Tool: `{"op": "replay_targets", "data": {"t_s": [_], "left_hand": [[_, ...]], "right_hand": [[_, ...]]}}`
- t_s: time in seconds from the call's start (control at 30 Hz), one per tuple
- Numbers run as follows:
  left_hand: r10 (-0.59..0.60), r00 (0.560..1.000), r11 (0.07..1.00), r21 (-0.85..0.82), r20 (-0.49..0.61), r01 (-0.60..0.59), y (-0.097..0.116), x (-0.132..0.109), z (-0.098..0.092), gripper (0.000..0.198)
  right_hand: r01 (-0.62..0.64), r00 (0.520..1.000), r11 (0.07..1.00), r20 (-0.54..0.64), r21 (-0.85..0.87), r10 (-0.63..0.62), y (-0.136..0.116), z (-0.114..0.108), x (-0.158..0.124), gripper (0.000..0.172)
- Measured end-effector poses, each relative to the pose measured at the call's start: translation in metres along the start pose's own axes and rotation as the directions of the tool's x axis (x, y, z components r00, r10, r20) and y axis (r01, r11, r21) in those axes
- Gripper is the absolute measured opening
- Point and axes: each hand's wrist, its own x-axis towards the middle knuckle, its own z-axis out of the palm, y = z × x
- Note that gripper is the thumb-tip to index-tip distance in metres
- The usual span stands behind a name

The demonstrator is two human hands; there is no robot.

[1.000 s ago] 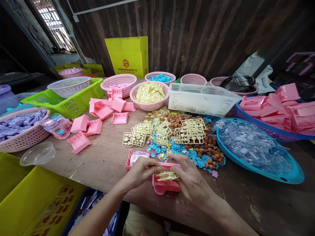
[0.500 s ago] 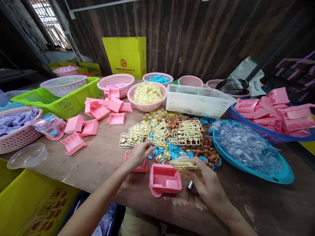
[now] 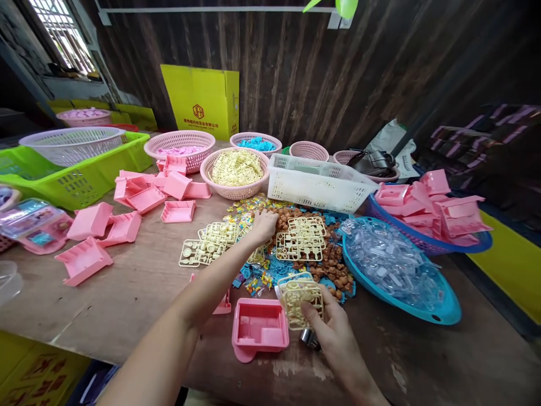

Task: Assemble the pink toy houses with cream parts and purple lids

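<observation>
Your right hand (image 3: 333, 330) has a cream parts sprue (image 3: 301, 301) pinched upright, fingers (image 3: 311, 311) closed along its lower edge, just above the counter (image 3: 139, 293) and right beside the open pink tray (image 3: 258, 328). That sprue looks feather-light, thin and springy, a lattice of little pieces on narrow runners, so I'd judge it snaps or sheds parts if squeezed across the middle; grip the outer frame, as you do now. Your left hand (image 3: 264, 224) is stretched out over the loose pile of small brown and coloured bits (image 3: 333, 262), fingers curled down among them; I can't tell whether they have anything yet. More cream sprues (image 3: 211, 243) lie flat near that hand.

Out to the containers: a pink basket (image 3: 235, 193) is heaped with cream sprues, another pink basket (image 3: 180, 151) holds pale pink pieces, and one further back (image 3: 256, 143) holds blue parts. The white crate (image 3: 316, 189) shows nothing clearly inside. The blue basin (image 3: 422, 307) is full of clear plastic shells, the dark blue basket (image 3: 426, 245) is piled with pink trays, and the green crate (image 3: 80, 180) carries a white basket.
</observation>
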Motion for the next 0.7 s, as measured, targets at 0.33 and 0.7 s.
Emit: {"op": "replay_targets", "data": {"t_s": [0.33, 0.7], "left_hand": [[-0.033, 0.998, 0.998, -0.063, -0.044, 0.03, -0.013, -0.015, -0.019, 0.017], [-0.065, 0.997, 0.987, -0.147, -0.046, 0.058, -0.029, -0.027, -0.024, 0.027]], "right_hand": [[-0.067, 0.993, 0.969, -0.078, 0.239, 0.088, 0.001, -0.009, 0.007, 0.049], [-0.018, 0.994, 0.991, -0.101, 0.13, 0.031, -0.004, -0.004, -0.001, 0.042]]}}
